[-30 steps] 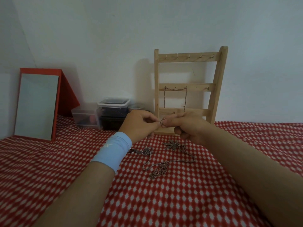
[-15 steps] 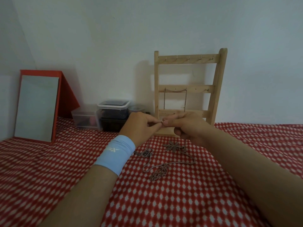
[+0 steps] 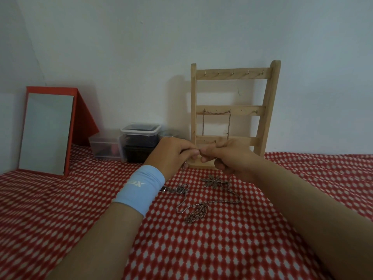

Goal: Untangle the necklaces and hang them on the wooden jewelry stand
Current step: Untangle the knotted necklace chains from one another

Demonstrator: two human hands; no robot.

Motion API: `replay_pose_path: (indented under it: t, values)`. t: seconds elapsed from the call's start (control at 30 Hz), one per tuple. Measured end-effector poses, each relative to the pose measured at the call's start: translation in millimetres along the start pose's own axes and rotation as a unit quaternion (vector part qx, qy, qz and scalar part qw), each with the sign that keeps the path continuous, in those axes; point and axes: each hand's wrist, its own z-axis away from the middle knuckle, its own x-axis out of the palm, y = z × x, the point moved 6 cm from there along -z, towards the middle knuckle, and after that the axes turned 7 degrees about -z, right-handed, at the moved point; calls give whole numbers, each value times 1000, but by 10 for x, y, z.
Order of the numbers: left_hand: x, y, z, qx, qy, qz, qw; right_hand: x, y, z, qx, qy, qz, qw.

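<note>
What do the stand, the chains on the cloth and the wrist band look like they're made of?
The stand looks like pale unfinished wood: visible grain, matte, with small metal hooks. The chains on the cloth look like metal, dull brownish-silver with fine links, possibly tarnished. The wrist band looks like light blue stretch fabric, snug and matte, with a white logo.

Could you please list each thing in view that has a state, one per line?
wooden jewelry stand: upright against the wall, one chain hung on it
hung chain: draped across two middle-rail hooks
tangled necklaces: bunched on the cloth, one strand lifted
left hand: fingers pinched on the chain
right hand: fingers pinched on the chain
lidded container: closed
mirror: standing, tilted back
</note>
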Motion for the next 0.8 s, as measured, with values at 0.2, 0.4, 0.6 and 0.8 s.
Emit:
replay_pose_path:
  t: [0.2, 0.4, 0.6, 0.8]
  values:
    - [-9, 47, 6, 15, 57, -35, 998, 24, 12, 30, 28, 4, -38, 999]
    - [18, 74, 26, 24, 86, -18, 996, 1, -13, 51, 15, 15, -32, 999]
    - [53, 84, 44, 27, 96, -42, 994, 3, -38, 58, -15, 24, -6, 1000]
    - [43, 60, 63, 14, 126, 7, 992, 41, -49, 39, -20, 14, -24, 999]
